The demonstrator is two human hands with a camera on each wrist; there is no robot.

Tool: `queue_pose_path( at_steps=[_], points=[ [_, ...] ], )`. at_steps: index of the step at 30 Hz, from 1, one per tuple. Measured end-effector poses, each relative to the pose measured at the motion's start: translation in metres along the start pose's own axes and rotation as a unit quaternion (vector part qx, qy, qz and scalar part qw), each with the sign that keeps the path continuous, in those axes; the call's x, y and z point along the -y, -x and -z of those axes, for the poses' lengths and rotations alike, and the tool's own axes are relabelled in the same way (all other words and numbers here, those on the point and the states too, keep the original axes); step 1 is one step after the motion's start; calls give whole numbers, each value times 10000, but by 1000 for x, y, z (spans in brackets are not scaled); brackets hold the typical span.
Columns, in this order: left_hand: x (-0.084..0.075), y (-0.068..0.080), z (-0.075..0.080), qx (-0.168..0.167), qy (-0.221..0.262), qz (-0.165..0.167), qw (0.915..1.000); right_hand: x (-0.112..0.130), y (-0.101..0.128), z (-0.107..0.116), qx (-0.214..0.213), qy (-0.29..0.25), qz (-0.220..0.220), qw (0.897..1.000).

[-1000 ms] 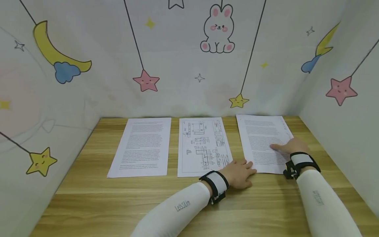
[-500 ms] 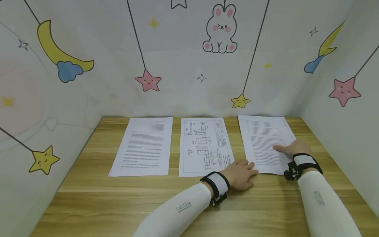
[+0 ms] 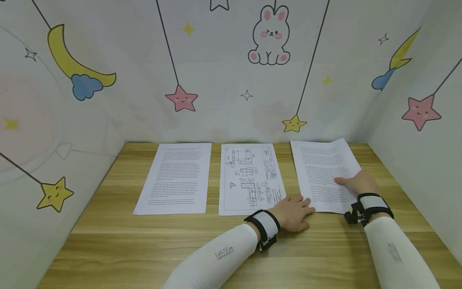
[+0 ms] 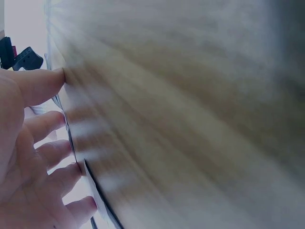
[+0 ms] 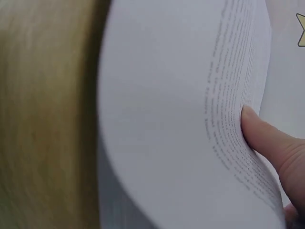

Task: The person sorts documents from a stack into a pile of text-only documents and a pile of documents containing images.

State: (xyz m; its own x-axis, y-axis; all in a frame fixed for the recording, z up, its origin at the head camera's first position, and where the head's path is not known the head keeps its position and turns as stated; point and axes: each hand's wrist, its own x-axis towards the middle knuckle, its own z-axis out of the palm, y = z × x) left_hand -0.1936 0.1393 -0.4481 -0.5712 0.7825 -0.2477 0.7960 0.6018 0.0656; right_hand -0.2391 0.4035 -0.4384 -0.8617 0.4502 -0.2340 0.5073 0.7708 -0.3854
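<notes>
Three printed sheets lie side by side on a wooden table (image 3: 144, 249). My right hand (image 3: 355, 181) holds the right sheet of text (image 3: 321, 168) at its right edge, thumb on top, and that edge and the far right corner lift off the table. In the right wrist view the sheet (image 5: 167, 119) bows upward with one finger (image 5: 271, 143) pressed on its printed side. My left hand (image 3: 296, 208) lies flat with straight fingers at that sheet's near left corner. The left wrist view shows its fingers (image 4: 43, 138) spread against the table (image 4: 190, 95).
A sheet with technical drawings (image 3: 249, 176) lies in the middle and another text sheet (image 3: 177, 176) on the left. Walls papered with stars, a moon and a rabbit close in the table at the back and both sides. Bare wood runs along the near edge.
The right sheet's right edge and far corner have risen off the table under my right hand. The left hand has stayed in place.
</notes>
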Motion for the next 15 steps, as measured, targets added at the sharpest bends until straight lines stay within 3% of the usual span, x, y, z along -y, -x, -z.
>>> queue_pose_path(
  at_steps=[6,15],
  points=[
    [0,0,0,36,2,-13,10000,-7,-4,-7,36,-1368,77,9906],
    [1,1,-1,4,113,-35,9999,-30,-14,-3,-148,-1729,-96,9848]
  ],
)
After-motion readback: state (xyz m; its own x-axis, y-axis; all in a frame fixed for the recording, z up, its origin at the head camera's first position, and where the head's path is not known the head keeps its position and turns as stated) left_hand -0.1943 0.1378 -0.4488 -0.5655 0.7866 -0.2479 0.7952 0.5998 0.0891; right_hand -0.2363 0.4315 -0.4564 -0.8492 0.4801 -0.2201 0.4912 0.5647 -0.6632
